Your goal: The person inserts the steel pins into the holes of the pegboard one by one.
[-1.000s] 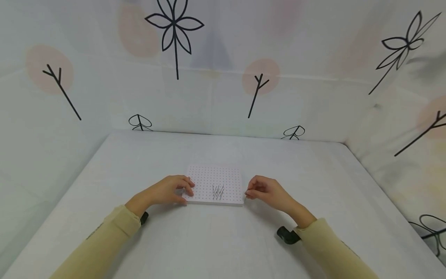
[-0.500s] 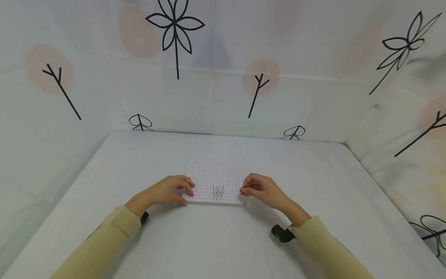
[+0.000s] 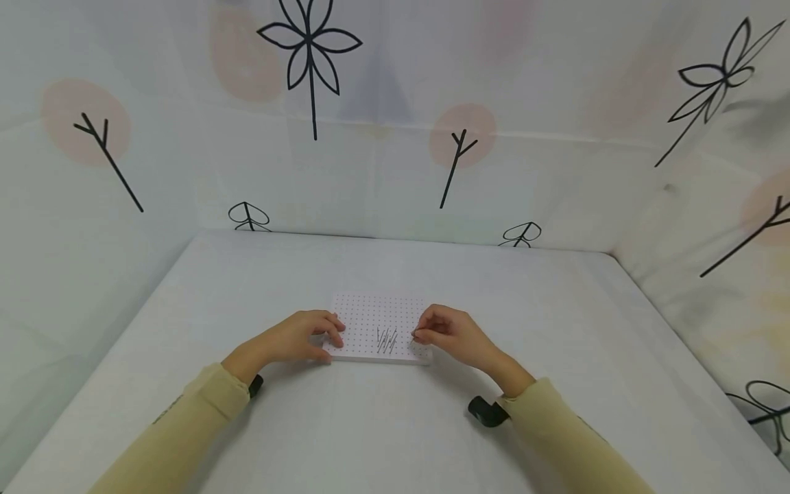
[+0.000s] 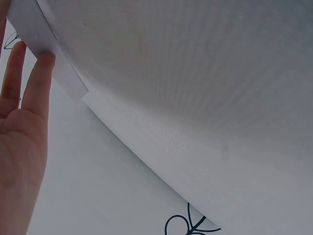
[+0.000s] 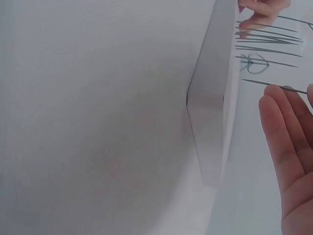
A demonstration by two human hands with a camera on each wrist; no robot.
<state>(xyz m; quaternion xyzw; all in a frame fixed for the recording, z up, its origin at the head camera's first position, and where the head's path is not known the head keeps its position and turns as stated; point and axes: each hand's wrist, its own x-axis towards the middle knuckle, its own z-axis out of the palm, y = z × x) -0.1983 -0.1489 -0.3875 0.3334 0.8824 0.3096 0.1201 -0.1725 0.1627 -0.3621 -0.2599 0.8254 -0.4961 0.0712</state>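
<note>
A white pegboard with a grid of small holes lies mid-table. Several thin dark needles stand in it, most leaning slightly, near its front. My left hand rests at the board's left edge, fingertips over the top and thumb by the front corner; straight fingers touch the board's side in the left wrist view. Over the right front part of the board, my right hand pinches one more needle between thumb and fingers. Its pointed end is toward the board, close to the surface and apart from the standing ones.
A white cloth covers the table. Behind and beside it hang pale curtains printed with black line flowers and twigs. A dark wrist mount sits under the right sleeve.
My right hand has moved left from beside the board's right edge to over its right front part, still pinching the needle. The left hand and standing needles have kept their places.
</note>
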